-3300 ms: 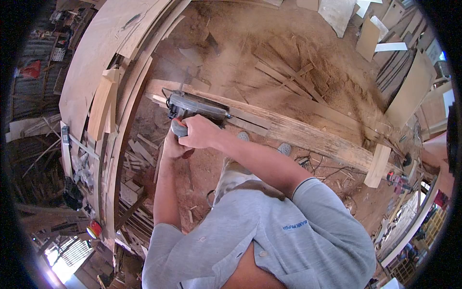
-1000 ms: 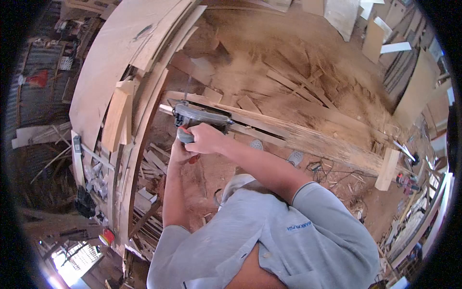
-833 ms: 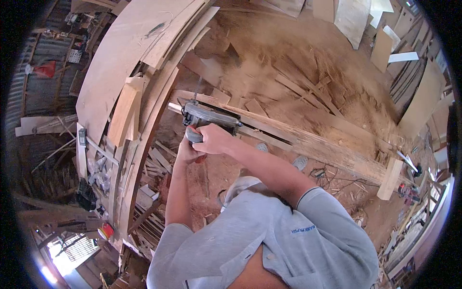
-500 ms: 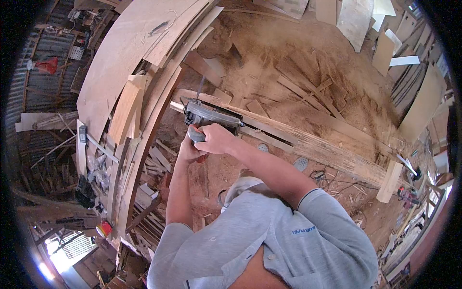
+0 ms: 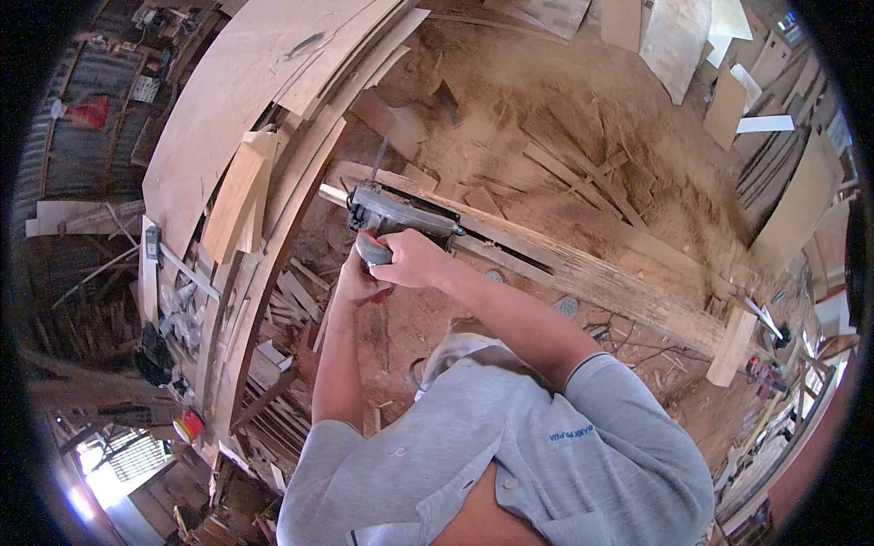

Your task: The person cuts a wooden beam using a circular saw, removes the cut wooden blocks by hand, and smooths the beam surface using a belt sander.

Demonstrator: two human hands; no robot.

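One power saw point(image 5: 401, 217) is sitting on one long plank point(image 5: 628, 291), close to the plank's left end, and both hands are clamping together on the saw's handle point(image 5: 371, 249). The left hand point(image 5: 358, 280) is wrapping the grip from the left and below, the right hand point(image 5: 411, 258) is closing over it from the right, and the fingers are meeting around that grey and orange grip. One dark slot point(image 5: 510, 250) is running lengthwise in the plank from the saw toward the middle, and one pale strip point(image 5: 331, 193) is poking out at the left end.

Two grey shoes point(image 5: 566, 307) are showing by the plank's near edge. One short wooden block point(image 5: 731, 348) is lying crosswise near the right end, and one red and dark object point(image 5: 765, 375), too small to make out, is resting just past it. A cable point(image 5: 619, 337) is trailing on the floor point(image 5: 496, 82).

Over on the left, one broad stack of boards point(image 5: 228, 118) is curving past, with two thick wooden pieces point(image 5: 238, 200) lying side by side near its right edge. Beyond the plank's far edge, offcuts point(image 5: 583, 182) are overlapping on the dusty floor, too tangled for counting.
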